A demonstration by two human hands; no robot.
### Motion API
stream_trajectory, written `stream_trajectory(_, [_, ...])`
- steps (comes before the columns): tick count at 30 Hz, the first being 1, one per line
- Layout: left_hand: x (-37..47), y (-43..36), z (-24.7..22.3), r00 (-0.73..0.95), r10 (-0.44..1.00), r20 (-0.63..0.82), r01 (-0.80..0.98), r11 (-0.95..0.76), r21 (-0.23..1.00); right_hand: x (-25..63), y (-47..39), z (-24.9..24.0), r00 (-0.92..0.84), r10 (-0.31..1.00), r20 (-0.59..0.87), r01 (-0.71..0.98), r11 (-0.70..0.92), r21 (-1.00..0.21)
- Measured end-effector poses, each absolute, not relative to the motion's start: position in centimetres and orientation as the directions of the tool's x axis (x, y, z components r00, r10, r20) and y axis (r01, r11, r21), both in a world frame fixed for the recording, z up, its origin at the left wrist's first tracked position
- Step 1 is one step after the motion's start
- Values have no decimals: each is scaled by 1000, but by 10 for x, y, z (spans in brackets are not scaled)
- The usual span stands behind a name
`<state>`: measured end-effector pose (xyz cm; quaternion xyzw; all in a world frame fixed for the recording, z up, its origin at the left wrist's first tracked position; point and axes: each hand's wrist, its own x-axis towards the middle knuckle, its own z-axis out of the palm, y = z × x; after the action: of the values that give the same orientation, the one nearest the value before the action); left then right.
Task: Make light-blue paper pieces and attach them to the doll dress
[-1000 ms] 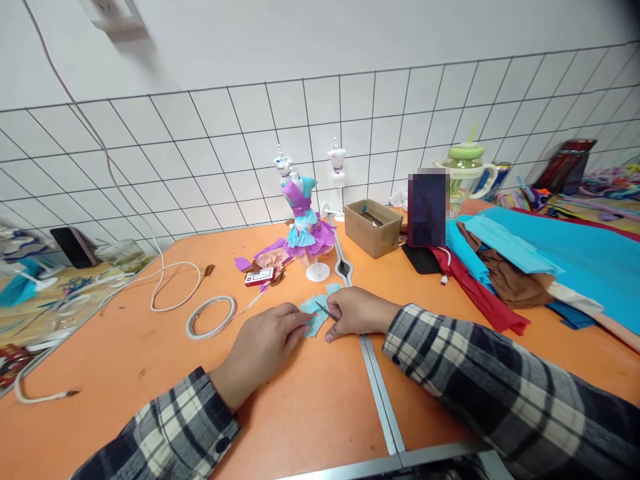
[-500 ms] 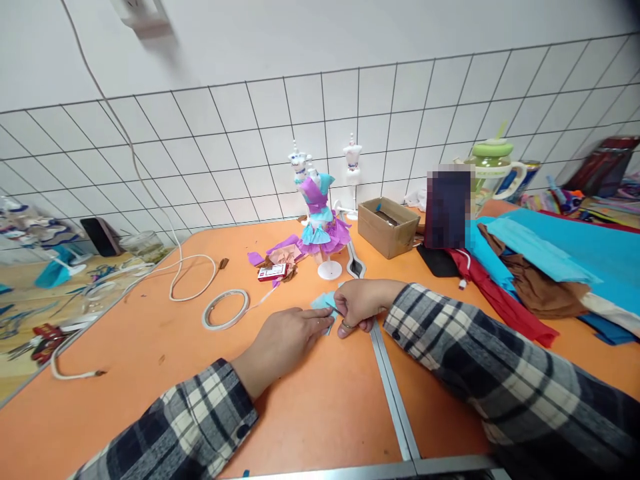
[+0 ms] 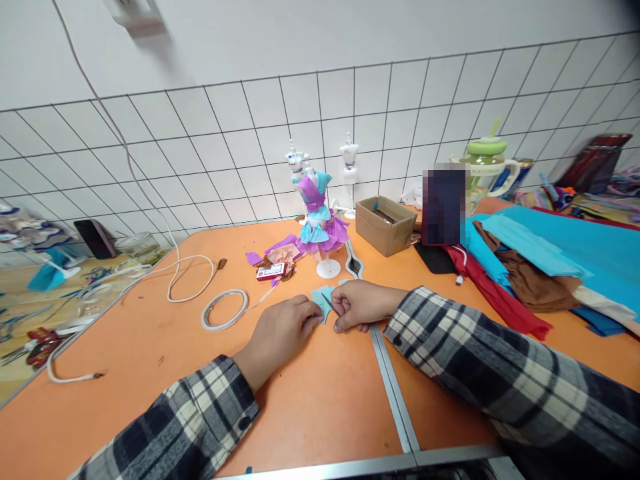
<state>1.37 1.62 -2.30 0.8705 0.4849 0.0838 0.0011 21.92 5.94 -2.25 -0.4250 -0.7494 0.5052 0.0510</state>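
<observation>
A small piece of light-blue crepe paper (image 3: 320, 298) lies on the orange table between my hands. My left hand (image 3: 286, 328) is at its left edge, fingers curled together and closed on that edge. My right hand (image 3: 353, 305) is closed around a thin, dark, pointed tool (image 3: 328, 302), whose tip lies over the paper; the rest of it is hidden in my fingers, so its kind does not show. Just behind stands a small dress form (image 3: 329, 268) in a purple and light-blue paper dress (image 3: 315, 200).
A tape roll (image 3: 205, 320) lies left of my hands, near a red-and-white box (image 3: 271, 271) on paper scraps. Behind on the right are a cardboard box (image 3: 383, 233), a blurred-out panel (image 3: 444, 207) and coloured paper sheets (image 3: 540, 273). A metal seam (image 3: 393, 387) crosses the table.
My left fingers have drawn back from lying flat over the paper and curled at its left edge. The dark tool's tip has come into fuller view over the paper.
</observation>
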Motion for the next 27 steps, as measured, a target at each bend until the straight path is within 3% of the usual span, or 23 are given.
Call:
stream_trajectory(4, [13,21,-25,495,854,161,851,-514,110,217,61,-21,-665,671,-328,570,172,-804])
stream_trajectory(7, [4,21,-17,425,887,183,883,-450,132,223,63,-13,-637,753,-166,589,335,-735])
stream_trajectory(11, [-16,24,-4,378,905,196,892,-412,185,243,64,-7,-515,851,100,728,496,-474])
stream_trajectory(14, [-29,31,2,310,902,302,847,-406,343,253,65,-11,-466,868,169,835,495,-241])
stream_trajectory(16, [-37,37,6,207,916,343,710,-382,592,254,65,-16,-481,864,150,844,503,-188])
stream_trajectory(19, [-52,47,14,97,968,233,202,-248,947,248,63,-23,-567,809,155,781,588,-211])
stream_trajectory(22, [-67,58,18,-11,989,146,-204,-145,968,244,60,-23,-559,788,258,752,613,-244])
stream_trajectory(25, [-74,67,13,-158,981,111,-238,-147,960,243,56,-20,-454,783,424,742,596,-307])
stream_trajectory(27, [-72,69,5,-161,981,105,-236,-142,961,238,51,-19,-432,749,502,671,639,-376])
